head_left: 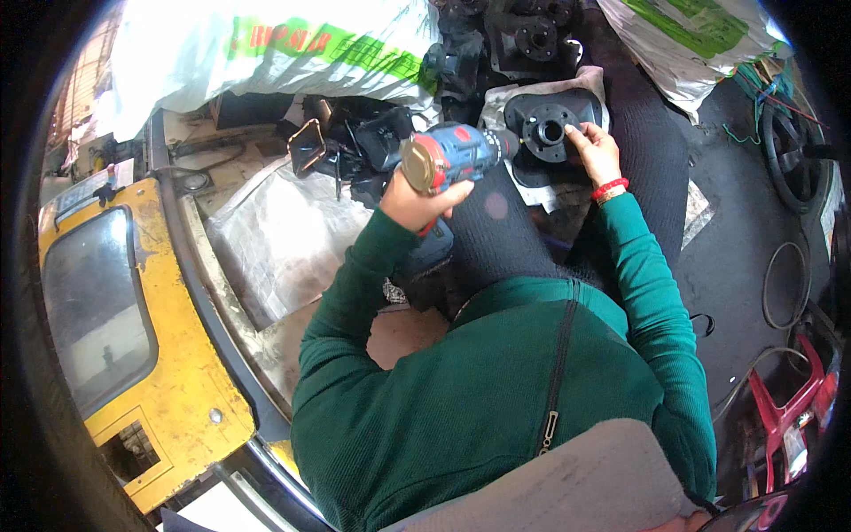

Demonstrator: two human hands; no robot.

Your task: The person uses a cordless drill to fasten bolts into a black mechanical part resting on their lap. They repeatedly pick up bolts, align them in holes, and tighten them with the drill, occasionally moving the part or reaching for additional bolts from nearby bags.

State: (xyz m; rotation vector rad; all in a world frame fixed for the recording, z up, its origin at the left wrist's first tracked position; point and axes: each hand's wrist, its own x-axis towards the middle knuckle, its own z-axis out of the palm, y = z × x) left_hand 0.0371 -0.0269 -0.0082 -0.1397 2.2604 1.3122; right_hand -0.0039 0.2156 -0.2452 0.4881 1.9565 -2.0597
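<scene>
From where I stand, the left hand [420, 202] is wrapped around the grip of a blue-and-red cordless drill [463, 149], its nose pointing at a black, broad-plated part with a round, hole-ringed collar [538, 149]. That part sits between the person's legs, over a crumpled pale sheet [587, 84]. The right hand [599, 154] has thumb and forefinger brought together at the collar's near-right edge; whether they pinch the rim itself or something small, I can't tell.

What worries me is how close those fingertips are to the drill's nose. If the tip skids off the hard rim, it could well run across the collar into them. I see no clamp, so a bite that snags might twist the whole part round, and two fingers seem a weak brake. The loose sheet could slide too, spoiling the aim, and a slip downward would threaten the legs in dark ribbed knit [658, 168]. The red cord bracelet [610, 190] at the right wrist might catch if it strays near the spinning end. A one-handed grip on the drill could also let it kick sideways.
</scene>
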